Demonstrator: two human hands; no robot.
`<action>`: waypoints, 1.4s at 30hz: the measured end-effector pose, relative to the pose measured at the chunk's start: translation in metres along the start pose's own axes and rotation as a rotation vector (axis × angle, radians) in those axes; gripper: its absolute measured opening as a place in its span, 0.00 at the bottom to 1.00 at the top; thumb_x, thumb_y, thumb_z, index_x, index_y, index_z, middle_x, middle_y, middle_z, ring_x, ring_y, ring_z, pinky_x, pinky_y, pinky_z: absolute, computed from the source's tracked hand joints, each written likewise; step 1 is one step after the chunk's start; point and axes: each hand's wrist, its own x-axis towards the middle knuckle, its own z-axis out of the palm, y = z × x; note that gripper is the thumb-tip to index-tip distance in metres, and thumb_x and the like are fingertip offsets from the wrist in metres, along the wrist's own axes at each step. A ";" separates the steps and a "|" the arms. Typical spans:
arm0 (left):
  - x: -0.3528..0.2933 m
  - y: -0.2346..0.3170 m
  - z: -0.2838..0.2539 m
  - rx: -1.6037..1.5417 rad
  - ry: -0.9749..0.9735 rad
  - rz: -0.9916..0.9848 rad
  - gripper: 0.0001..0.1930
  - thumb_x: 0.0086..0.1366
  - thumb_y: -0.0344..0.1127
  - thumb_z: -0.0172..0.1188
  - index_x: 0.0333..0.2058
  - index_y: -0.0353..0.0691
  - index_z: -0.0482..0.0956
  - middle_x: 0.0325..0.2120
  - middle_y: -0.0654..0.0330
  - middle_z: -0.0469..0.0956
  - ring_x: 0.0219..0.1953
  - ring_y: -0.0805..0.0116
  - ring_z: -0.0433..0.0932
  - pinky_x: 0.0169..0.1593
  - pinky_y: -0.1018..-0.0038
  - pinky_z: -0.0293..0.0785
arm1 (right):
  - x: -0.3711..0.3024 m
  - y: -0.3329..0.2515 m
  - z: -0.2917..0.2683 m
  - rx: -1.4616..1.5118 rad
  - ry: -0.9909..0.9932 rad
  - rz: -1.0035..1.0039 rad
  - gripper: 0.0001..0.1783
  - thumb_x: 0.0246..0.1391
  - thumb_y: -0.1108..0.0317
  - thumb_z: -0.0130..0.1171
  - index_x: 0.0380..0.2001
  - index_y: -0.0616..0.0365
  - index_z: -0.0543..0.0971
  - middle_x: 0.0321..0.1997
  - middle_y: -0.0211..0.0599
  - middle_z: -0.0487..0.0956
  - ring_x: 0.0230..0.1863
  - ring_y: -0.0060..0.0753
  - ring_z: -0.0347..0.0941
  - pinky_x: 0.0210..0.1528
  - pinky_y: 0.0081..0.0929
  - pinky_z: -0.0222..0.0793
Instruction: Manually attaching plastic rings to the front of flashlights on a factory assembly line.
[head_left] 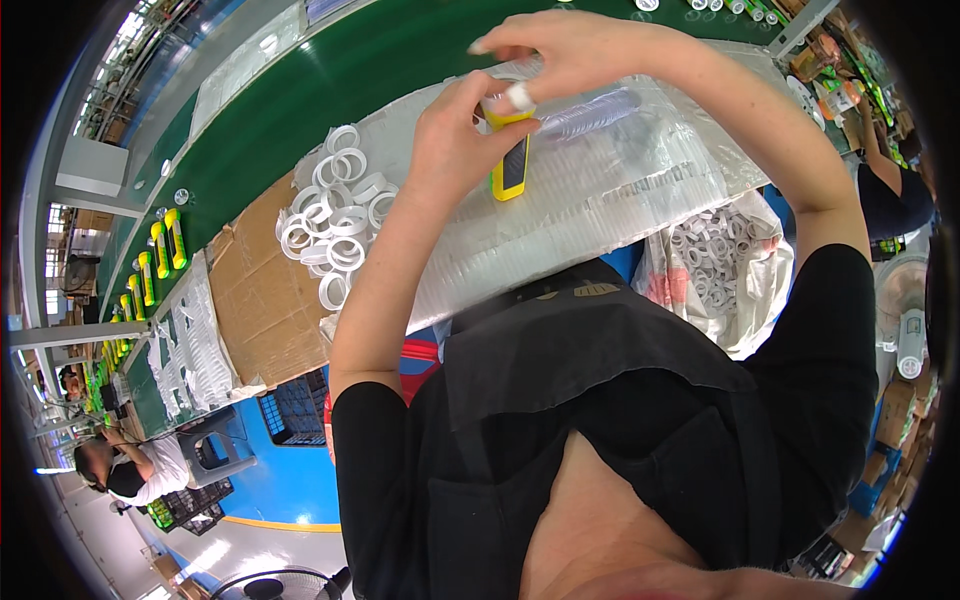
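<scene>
A yellow flashlight (510,175) with a dark panel along its body stands out below my left hand (465,125). My left fingers and thumb are closed round its upper end. Over that end hovers my right hand (560,50), its forefinger stretched out and its thumb, wrapped in something white, lowered against the flashlight's head. Between my hands the head is mostly hidden. Just right of the flashlight lies a stack of clear discs (590,115) in see-through wrapping. Left of my left forearm, white plastic rings (335,215) lie in a loose heap.
Brown cardboard (255,300) and a plastic-covered sheet (460,270) cover the near bench. Several yellow flashlights (160,245) stand along the green belt (350,75) at left. A sack of white rings (715,265) sits below the bench at right. Co-workers are at both sides.
</scene>
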 end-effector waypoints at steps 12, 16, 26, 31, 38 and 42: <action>-0.013 0.046 -0.066 -0.425 -0.337 -0.085 0.58 0.45 0.42 0.78 0.68 0.48 0.46 0.51 0.47 0.73 0.54 0.55 0.74 0.55 0.62 0.71 | -0.072 -0.046 -0.032 0.546 0.504 -0.133 0.22 0.52 0.61 0.63 0.48 0.60 0.74 0.39 0.32 0.75 0.36 0.22 0.71 0.38 0.21 0.67; -0.039 0.067 -0.086 -0.927 -0.823 -0.180 0.49 0.52 0.40 0.73 0.67 0.37 0.51 0.45 0.53 0.78 0.45 0.62 0.78 0.49 0.68 0.73 | -0.102 -0.035 -0.040 0.419 0.226 -0.341 0.47 0.47 0.22 0.46 0.48 0.59 0.77 0.41 0.38 0.78 0.39 0.35 0.76 0.42 0.31 0.69; -0.012 -0.146 -0.140 0.334 -0.074 -0.107 0.35 0.54 0.52 0.67 0.57 0.43 0.67 0.39 0.46 0.78 0.39 0.46 0.79 0.41 0.59 0.77 | 0.187 -0.012 0.097 0.726 0.599 -0.061 0.15 0.64 0.59 0.46 0.46 0.57 0.73 0.38 0.36 0.77 0.42 0.25 0.72 0.48 0.24 0.67; -0.060 -0.302 -0.297 0.992 0.411 -0.371 0.38 0.56 0.54 0.67 0.62 0.50 0.62 0.53 0.42 0.69 0.52 0.42 0.72 0.52 0.56 0.73 | 0.255 0.103 0.105 0.745 0.832 0.293 0.28 0.61 0.50 0.54 0.52 0.64 0.70 0.34 0.39 0.76 0.25 0.23 0.70 0.28 0.22 0.69; -0.181 -0.405 -0.422 1.182 0.241 -1.349 0.42 0.61 0.56 0.59 0.68 0.51 0.50 0.60 0.47 0.63 0.61 0.50 0.65 0.58 0.55 0.68 | 0.220 0.295 0.136 0.090 0.794 0.802 0.34 0.59 0.41 0.53 0.53 0.61 0.68 0.48 0.56 0.79 0.49 0.59 0.76 0.49 0.46 0.71; -0.158 -0.415 -0.400 1.211 0.371 -1.171 0.32 0.59 0.45 0.64 0.59 0.39 0.66 0.48 0.46 0.73 0.50 0.47 0.75 0.52 0.58 0.74 | 0.186 0.267 0.126 -0.417 0.768 0.565 0.27 0.58 0.50 0.56 0.51 0.60 0.72 0.50 0.51 0.76 0.51 0.56 0.72 0.51 0.47 0.69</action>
